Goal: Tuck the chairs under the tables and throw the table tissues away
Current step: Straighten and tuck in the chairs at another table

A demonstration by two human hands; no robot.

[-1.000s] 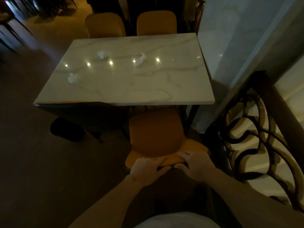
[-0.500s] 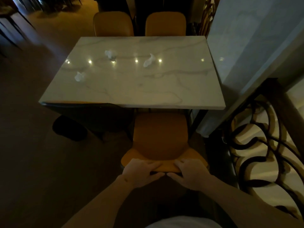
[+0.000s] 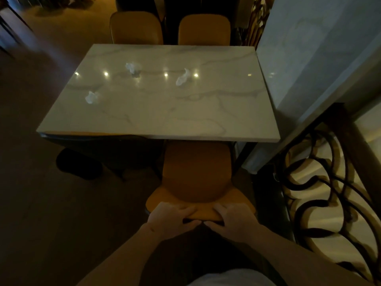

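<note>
Counter: the marble-topped counter (image 3: 185, 112) fills the middle of the frame, its near edge running across just above the centre.
Railing: a dark scrolled railing (image 3: 321, 182) stands along the right side, next to a pale wall.
Near chair: an orange chair (image 3: 195, 172) sits at lower centre — the front of its seat is under the counter's near edge, its backrest nearest the camera.
Far chairs: two orange chairs (image 3: 137, 27) (image 3: 204, 28) show at the top, behind the counter's far edge.
Left hand: the left hand (image 3: 171, 219) is curled closed over the top of the near chair's backrest.
Right hand: the right hand (image 3: 233, 220) grips the same backrest just beside it — fingers wrapped over the edge.
Tissues: three crumpled tissues lie on the counter, one at centre left (image 3: 91, 97), one further up (image 3: 133, 68), one right of the middle (image 3: 182, 78).
</note>
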